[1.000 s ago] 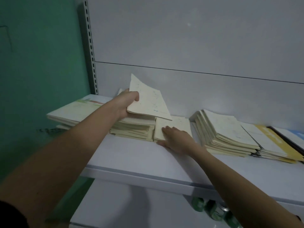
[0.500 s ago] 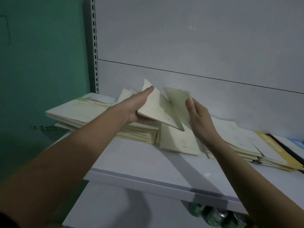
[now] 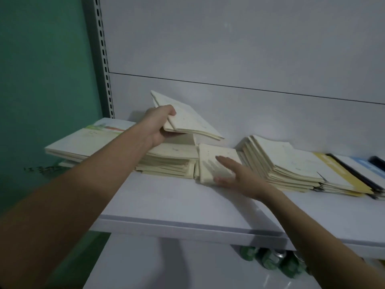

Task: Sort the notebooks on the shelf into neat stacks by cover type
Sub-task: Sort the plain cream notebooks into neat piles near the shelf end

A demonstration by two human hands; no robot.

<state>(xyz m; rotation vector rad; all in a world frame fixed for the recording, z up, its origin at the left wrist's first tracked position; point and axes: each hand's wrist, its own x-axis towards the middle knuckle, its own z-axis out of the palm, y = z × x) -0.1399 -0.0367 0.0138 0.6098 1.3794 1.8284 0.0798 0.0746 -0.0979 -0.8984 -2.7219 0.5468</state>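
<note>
My left hand (image 3: 159, 125) grips a thin bundle of cream notebooks (image 3: 191, 119), held tilted above a cream stack (image 3: 170, 161) on the white shelf (image 3: 166, 205). My right hand (image 3: 235, 176) lies over a small cream pile (image 3: 212, 161) beside that stack, fingers spread, thumb at the pile's front edge. To the right a slanted stack of cream notebooks (image 3: 285, 163) leans against yellow-covered notebooks (image 3: 341, 176) and a dark-edged one (image 3: 358, 174). At far left lie larger white notebooks with green and red print (image 3: 87, 138).
The shelf's grey back panel (image 3: 229, 59) rises behind the stacks, and a slotted upright (image 3: 103, 59) stands at the left by a green wall (image 3: 41, 80). Green cans (image 3: 270, 259) sit on the lower shelf under the front edge.
My right hand has dropped from the raised notebook onto the small pile on the shelf. The left hand's bundle has become thicker and stays lifted above the stack.
</note>
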